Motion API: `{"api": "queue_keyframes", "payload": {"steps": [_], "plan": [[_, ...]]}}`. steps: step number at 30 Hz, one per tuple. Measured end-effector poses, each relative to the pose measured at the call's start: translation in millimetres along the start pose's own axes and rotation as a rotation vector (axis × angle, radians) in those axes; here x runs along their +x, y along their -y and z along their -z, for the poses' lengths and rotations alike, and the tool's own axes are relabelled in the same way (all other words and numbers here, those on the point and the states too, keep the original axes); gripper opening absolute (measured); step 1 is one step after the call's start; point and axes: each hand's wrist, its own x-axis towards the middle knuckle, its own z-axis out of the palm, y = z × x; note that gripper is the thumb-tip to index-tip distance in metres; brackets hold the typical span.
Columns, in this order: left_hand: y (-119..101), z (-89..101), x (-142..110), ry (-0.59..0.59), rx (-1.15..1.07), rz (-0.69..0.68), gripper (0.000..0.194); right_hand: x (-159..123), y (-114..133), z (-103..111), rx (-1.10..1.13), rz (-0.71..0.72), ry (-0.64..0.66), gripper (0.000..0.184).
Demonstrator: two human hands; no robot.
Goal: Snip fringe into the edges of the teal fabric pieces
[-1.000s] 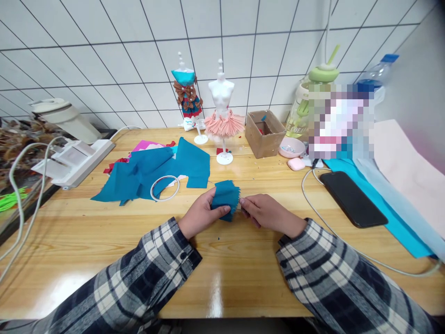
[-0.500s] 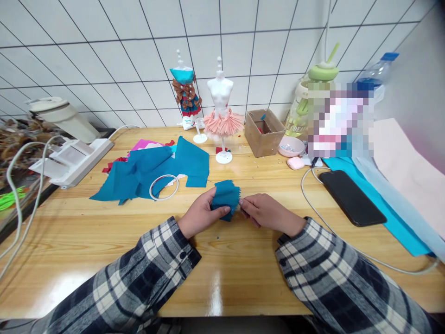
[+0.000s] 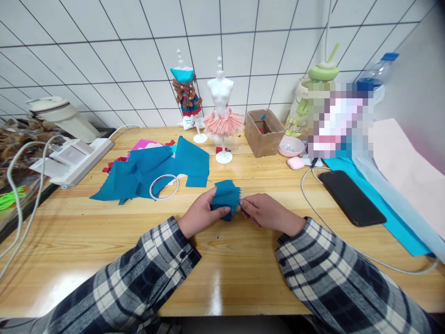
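Note:
A small teal fabric piece [image 3: 225, 195] with a zigzag-cut right edge is gripped by my left hand [image 3: 200, 214], its thumb lying across the front. Beside that edge, my right hand [image 3: 259, 209] is closed in a pinch. Whatever its fingertips hold is too small to make out; a faint thin line shows between them and the fabric. Behind the hands stands a white mini dress form [image 3: 219, 95] wearing a ruffled pink skirt [image 3: 222, 124]. A second dress form [image 3: 186, 93] to its left is dressed in teal, brown bows and red.
Larger teal fabric [image 3: 139, 169] and a white ring [image 3: 151, 189] lie to the left, near a power strip [image 3: 74, 162]. A cardboard box [image 3: 264, 139], pink dish [image 3: 291, 146], drink bottle [image 3: 297, 111], black phone [image 3: 352, 197] and white cable [image 3: 342, 236] are on the right.

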Motion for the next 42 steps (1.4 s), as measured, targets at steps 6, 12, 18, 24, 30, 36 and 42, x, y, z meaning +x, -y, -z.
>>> {"api": "queue_keyframes", "payload": {"steps": [6,12,18,24,30,36,42], "plan": [[1,-1.1,0,-0.003,-0.009,-0.001,0.050,0,0,1,-0.002,-0.005,0.003,0.045],[-3,-0.4,1,-0.035,0.013,0.000,0.052,0,-1,1,-0.002,0.011,-0.021,0.046],[-7,-0.5,2,-0.099,0.002,0.003,0.054,0,-2,1,-0.015,0.025,-0.046,0.048],[-6,-2.1,2,-0.147,-0.191,-0.004,0.061,2,-5,-2,0.155,0.060,-0.218,0.055],[-3,-2.0,4,-0.165,-0.256,-0.029,0.066,4,-5,-2,0.034,0.070,-0.226,0.028],[-7,-3.9,4,-0.171,-0.200,-0.063,0.066,2,-3,-1,0.083,0.075,-0.170,0.034],[-10,-6.2,3,-0.183,-0.173,-0.074,0.068,2,2,-5,0.077,0.050,-0.205,0.023]]}}
